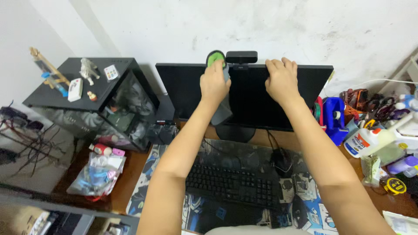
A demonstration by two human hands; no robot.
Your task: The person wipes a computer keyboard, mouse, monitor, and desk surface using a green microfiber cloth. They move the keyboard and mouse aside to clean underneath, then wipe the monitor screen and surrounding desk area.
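My left hand (214,82) is closed around a green and grey duster (215,58) and holds it against the top edge of a black monitor (252,102), just left of a black webcam (241,57) clipped on that edge. A grey part of the duster hangs down in front of the dark screen. My right hand (282,79) rests on the monitor's top edge to the right of the webcam, fingers curled over the rim. Below my arms lie a black keyboard (233,185) and a black mouse (282,162) on a printed desk mat (305,191).
A black computer case (87,98) with small figures and a remote on top stands at the left. A plastic bag of small items (98,174) lies in front of it. Glue bottle (363,141), tape measure (395,186), a blue box (334,115) and assorted clutter crowd the right side.
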